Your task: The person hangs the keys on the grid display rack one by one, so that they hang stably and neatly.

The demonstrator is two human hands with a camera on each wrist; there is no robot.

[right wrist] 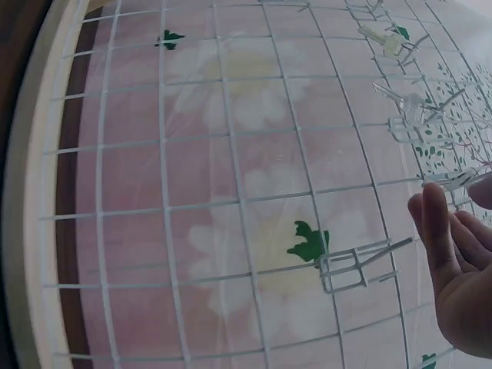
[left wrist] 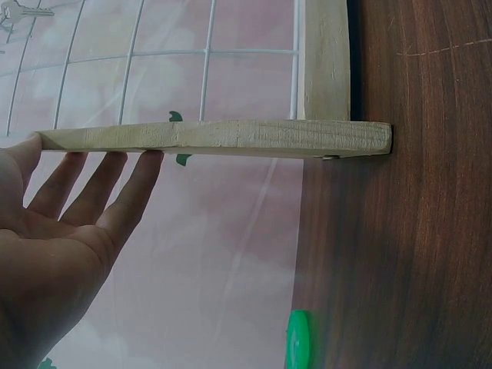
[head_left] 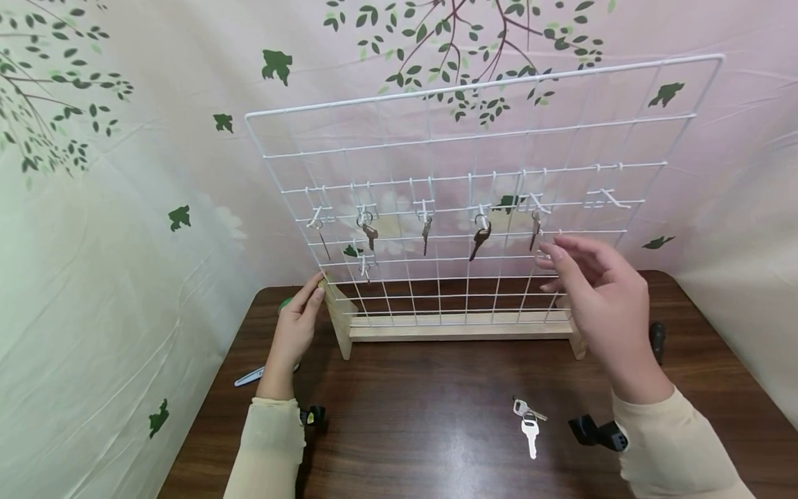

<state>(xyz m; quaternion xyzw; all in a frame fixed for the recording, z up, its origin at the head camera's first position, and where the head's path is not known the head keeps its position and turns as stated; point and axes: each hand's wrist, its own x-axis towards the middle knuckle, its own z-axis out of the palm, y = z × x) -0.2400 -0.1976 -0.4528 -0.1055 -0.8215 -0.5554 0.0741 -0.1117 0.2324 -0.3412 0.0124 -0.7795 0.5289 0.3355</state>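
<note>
A white wire grid point(head_left: 486, 85) stands in a wooden base point(head_left: 461, 333). My left hand point(head_left: 296, 336) holds the upper end of its left wooden side piece point(left wrist: 231, 137), thumb on one side, fingers on the other. Keys hang from hooks in a row: a thin one point(head_left: 323, 242), a brown one point(head_left: 371, 237), a narrow one point(head_left: 427, 235), a dark one point(head_left: 480, 242) and one at the right point(head_left: 535, 232). Close by that last key is my right hand point(head_left: 601, 305), fingers loosely bent, fingertips right at its lower end. Further right, a hook point(head_left: 614, 199) bears no key.
Two silver keys lie on the brown table in front, one bright point(head_left: 530, 438), one point(head_left: 520, 408) behind it. A pale blue slim tool point(head_left: 251, 376) lies beyond the left forearm, a dark handle point(head_left: 657, 339) at the right. A green round thing point(left wrist: 298, 342) is left of the rack.
</note>
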